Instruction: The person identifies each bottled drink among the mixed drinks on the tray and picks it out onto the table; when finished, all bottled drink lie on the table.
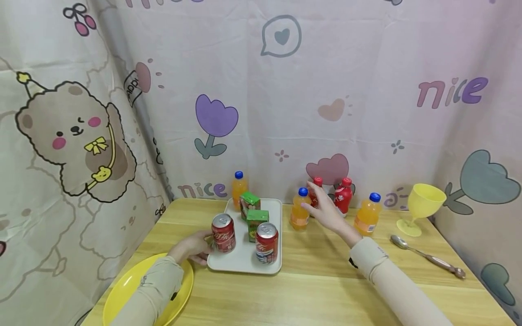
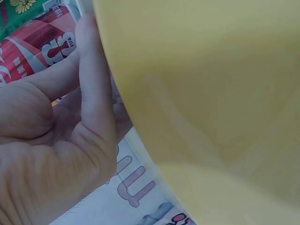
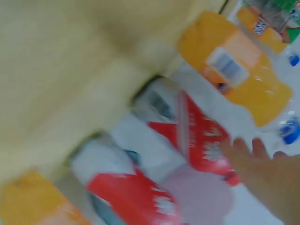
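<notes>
My right hand (image 1: 328, 211) reaches with spread fingers toward the near-left red bottle (image 3: 199, 136), its fingertips right at the bottle's upper part in the right wrist view. An orange juice bottle (image 1: 299, 215) with a blue cap stands just left of that hand. At the left edge of the white tray (image 1: 244, 264) my left hand (image 1: 191, 246) rests its fairly straight fingers, beside a red soda can (image 1: 224, 235). On the tray are also a second red soda can (image 1: 267, 244) and two green drink cartons (image 1: 258, 226), (image 1: 249, 206).
Another orange juice bottle (image 1: 239, 188) stands at the tray's back left. Right of my right hand are a second red bottle (image 1: 343, 199) and a third juice bottle (image 1: 367, 217). A yellow goblet (image 1: 424, 201) and a spoon (image 1: 432, 258) lie farther right; a yellow plate (image 1: 124, 290) sits front left.
</notes>
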### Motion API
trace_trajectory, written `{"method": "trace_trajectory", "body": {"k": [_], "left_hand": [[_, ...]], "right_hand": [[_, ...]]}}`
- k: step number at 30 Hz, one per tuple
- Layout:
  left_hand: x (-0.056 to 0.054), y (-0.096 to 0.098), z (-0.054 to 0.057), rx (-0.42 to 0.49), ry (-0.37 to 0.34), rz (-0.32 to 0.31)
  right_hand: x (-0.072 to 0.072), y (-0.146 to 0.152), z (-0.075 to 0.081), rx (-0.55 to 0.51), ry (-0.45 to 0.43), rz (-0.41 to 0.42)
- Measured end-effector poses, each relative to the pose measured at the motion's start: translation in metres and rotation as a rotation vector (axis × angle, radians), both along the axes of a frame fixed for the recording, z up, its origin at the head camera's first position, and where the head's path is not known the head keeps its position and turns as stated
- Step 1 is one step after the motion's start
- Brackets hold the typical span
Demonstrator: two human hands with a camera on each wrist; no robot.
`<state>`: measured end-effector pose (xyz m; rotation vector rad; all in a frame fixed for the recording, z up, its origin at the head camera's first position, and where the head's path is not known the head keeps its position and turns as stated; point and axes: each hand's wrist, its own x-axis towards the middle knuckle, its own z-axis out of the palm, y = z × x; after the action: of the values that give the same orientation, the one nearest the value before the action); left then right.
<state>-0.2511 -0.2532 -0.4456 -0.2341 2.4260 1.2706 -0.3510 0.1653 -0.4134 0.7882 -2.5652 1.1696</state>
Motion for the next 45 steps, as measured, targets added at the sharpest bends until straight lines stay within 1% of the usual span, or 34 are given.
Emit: {"method": "trace_trajectory", "body": {"k": [2,4,6,9,11,12,14,17,22,25,29,32,34,38,43,45], "left_hand": [[0.001,-0.001,0.001,-0.006,0.0,0.001],[0.001,-0.002,0.002,-0.01,-0.001,0.004],[0.001,-0.004,0.002,-0.011,-0.002,0.009],[0.002,-0.006,0.003,-0.008,-0.002,0.008],[0.001,-0.007,0.001,-0.005,-0.002,0.009],[0.001,-0.008,0.001,-0.005,-0.001,0.007],[0.001,-0.009,-0.001,-0.002,0.0,0.005],[0.0,-0.01,-0.003,0.003,-0.002,0.011],[-0.001,-0.011,-0.003,0.013,-0.013,0.009],[-0.001,-0.01,-0.002,0.026,-0.012,0.011],[-0.001,-0.009,0.0,0.045,0.006,-0.001],[-0.001,-0.007,0.002,0.047,0.016,-0.014],[-0.001,-0.007,0.002,0.047,0.017,-0.007],[-0.001,-0.004,0.004,0.036,0.021,-0.01],[0.0,-0.003,0.002,0.033,0.025,-0.025],[0.002,-0.003,0.001,0.032,0.02,-0.017]], "right_hand": [[0.006,-0.008,0.011,0.026,0.064,-0.024],[0.012,-0.018,0.021,0.048,0.131,-0.025],[0.018,-0.03,0.03,0.089,0.216,-0.02],[0.024,-0.048,0.037,0.205,0.344,-0.014],[0.026,-0.059,0.04,0.3,0.399,-0.01],[0.028,-0.065,0.041,0.345,0.408,0.0],[0.029,-0.076,0.043,0.43,0.406,0.023],[0.028,-0.092,0.046,0.526,0.379,0.063],[0.021,-0.112,0.048,0.62,0.309,0.099],[0.014,-0.121,0.05,0.641,0.254,0.102],[0.004,-0.129,0.051,0.636,0.195,0.101],[-0.005,-0.134,0.052,0.648,0.176,0.096],[-0.01,-0.137,0.052,0.665,0.178,0.092],[-0.019,-0.144,0.052,0.655,0.153,0.101],[-0.028,-0.154,0.048,0.678,0.107,0.091],[-0.03,-0.159,0.046,0.692,0.095,0.089]]}}
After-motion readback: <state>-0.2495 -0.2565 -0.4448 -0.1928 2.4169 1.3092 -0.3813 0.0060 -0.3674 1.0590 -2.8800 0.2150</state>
